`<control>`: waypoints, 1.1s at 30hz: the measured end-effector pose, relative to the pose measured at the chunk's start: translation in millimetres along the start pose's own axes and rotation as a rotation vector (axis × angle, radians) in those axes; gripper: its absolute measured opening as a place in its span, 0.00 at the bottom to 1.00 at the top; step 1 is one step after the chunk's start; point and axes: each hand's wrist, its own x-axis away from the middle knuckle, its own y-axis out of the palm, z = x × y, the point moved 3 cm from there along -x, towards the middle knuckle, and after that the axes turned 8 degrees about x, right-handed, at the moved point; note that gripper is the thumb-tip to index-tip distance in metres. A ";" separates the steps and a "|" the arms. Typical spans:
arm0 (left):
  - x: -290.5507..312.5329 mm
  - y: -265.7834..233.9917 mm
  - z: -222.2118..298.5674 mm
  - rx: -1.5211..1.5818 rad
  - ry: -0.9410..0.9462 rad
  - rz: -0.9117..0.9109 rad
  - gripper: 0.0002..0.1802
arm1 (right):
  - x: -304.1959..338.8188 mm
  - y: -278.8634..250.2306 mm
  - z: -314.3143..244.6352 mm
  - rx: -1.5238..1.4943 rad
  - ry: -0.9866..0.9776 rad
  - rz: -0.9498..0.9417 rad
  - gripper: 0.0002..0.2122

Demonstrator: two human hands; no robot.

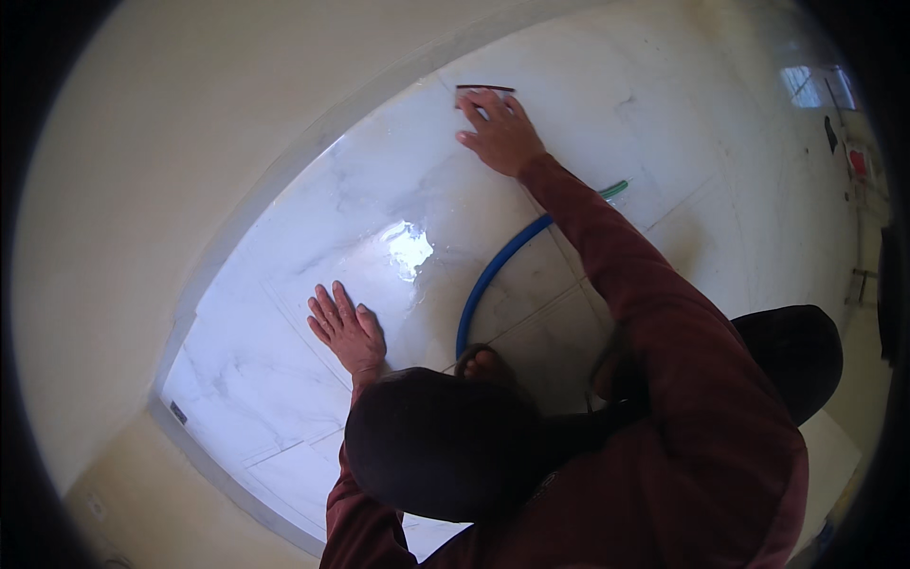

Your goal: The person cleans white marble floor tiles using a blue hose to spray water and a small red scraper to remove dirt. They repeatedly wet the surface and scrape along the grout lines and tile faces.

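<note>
My left hand (349, 330) lies flat on the wet marble-patterned floor tiles (313, 237), fingers stretched out and holding nothing. Farther off, my right hand (502, 131) reaches across the tiles with its fingers bent over a thin, dark-edged strip (486, 88). That strip rests on the floor, and the fingers cover most of what lies below its edge, so its exact kind does not show. Between the two hands, a patch of water (408, 248) reflects bright light. A blue hose (502, 256) curves from my foot up under my right forearm.
A grey baseboard (242, 199) runs along the cream wall (161, 142) on the left. Beyond my right forearm, a green tube end (614, 190) lies by the hose. My sandalled foot (482, 364) is beside the hose. Dark items stand at the far right edge.
</note>
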 end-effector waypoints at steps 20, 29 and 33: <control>2.2 -6.5 -12.4 -0.038 -0.031 -0.001 0.34 | 55.2 -4.0 -40.8 -0.243 0.328 0.238 0.14; -2.7 -8.6 -2.5 -0.043 -0.065 -0.064 0.34 | -101.9 48.6 136.4 -1.594 1.170 0.729 0.10; 3.5 -5.7 -11.1 -0.054 -0.067 -0.068 0.33 | -150.3 20.6 -27.6 -1.611 1.119 1.009 0.12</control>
